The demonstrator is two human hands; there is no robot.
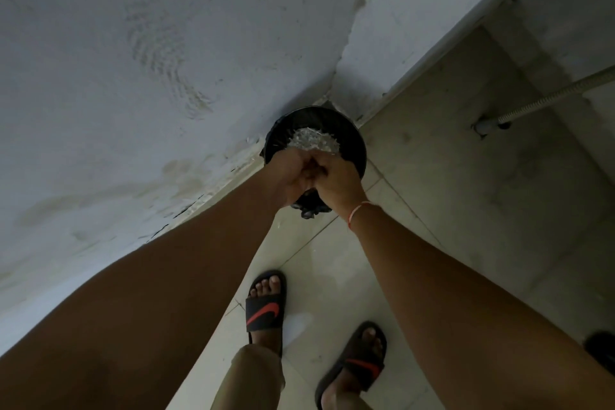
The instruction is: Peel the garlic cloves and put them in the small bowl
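My left hand and my right hand are pressed together, fingers curled, over a round black bin lined with a black bag. The bin stands in the corner of the room. A pile of pale, papery garlic skins lies inside the bin just beyond my knuckles. What my fingers hold, if anything, is hidden between the two hands. No garlic cloves and no small bowl are in view.
A grey wall runs close along the left. The floor is pale tile. A corrugated hose crosses at the right. My feet in black sandals stand just behind the bin. A dark object sits at the right edge.
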